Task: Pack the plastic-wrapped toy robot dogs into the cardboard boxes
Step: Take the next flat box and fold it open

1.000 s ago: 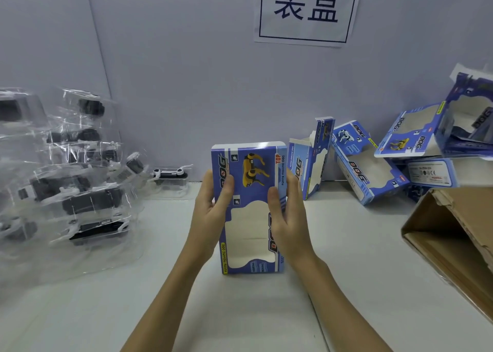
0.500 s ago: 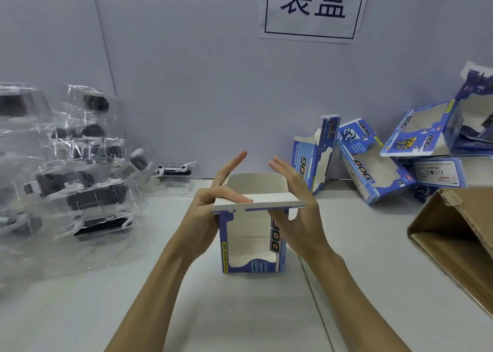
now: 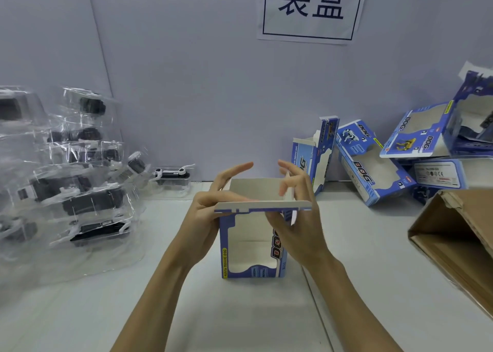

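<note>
the blue box (image 3: 253,245) stands upright mid-table, its top flap (image 3: 262,207) folded out level. the left hand (image 3: 210,218) pinches the flap's left end, thumb over it, fingers stretched; the right hand (image 3: 298,218) holds the right side, fingers loosely spread by a side tab. it looks like thin light card, easy to crease, best held at its folded edges. the wrapped toy dogs (image 3: 80,191) pile well to the left, slippery-looking film. open table between; spare boxes (image 3: 370,170) and a brown carton (image 3: 458,250) crowd the right.
</note>
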Available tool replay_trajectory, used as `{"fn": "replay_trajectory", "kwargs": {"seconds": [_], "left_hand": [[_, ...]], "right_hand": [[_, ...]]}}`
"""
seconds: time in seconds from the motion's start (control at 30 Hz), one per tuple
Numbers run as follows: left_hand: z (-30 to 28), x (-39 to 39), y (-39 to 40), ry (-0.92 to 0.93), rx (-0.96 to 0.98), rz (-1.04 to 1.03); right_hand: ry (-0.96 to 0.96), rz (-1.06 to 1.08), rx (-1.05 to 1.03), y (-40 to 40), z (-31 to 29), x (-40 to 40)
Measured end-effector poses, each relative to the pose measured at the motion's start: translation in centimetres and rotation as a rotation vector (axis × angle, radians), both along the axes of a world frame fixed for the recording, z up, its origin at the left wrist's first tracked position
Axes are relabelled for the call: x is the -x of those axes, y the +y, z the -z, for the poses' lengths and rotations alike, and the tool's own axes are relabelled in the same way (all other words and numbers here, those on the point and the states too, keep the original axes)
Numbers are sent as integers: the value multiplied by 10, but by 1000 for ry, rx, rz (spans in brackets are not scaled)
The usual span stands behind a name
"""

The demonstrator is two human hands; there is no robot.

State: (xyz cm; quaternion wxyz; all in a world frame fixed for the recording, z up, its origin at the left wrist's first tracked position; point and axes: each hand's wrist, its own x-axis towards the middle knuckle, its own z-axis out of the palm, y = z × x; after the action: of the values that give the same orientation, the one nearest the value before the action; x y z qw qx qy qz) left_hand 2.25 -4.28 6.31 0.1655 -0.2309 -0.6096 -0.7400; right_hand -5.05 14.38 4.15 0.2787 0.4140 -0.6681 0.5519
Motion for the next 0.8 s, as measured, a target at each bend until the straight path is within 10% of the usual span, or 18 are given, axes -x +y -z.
{"fn": "replay_trajectory", "kwargs": {"seconds": [0.53, 0.8], "left_hand": [[9, 14, 5, -80, -163, -66], [14, 15, 11, -59, -46, -217]], "right_hand": [[50, 149, -63, -9, -17, -7], [-67, 171, 316, -13, -2, -17]]}}
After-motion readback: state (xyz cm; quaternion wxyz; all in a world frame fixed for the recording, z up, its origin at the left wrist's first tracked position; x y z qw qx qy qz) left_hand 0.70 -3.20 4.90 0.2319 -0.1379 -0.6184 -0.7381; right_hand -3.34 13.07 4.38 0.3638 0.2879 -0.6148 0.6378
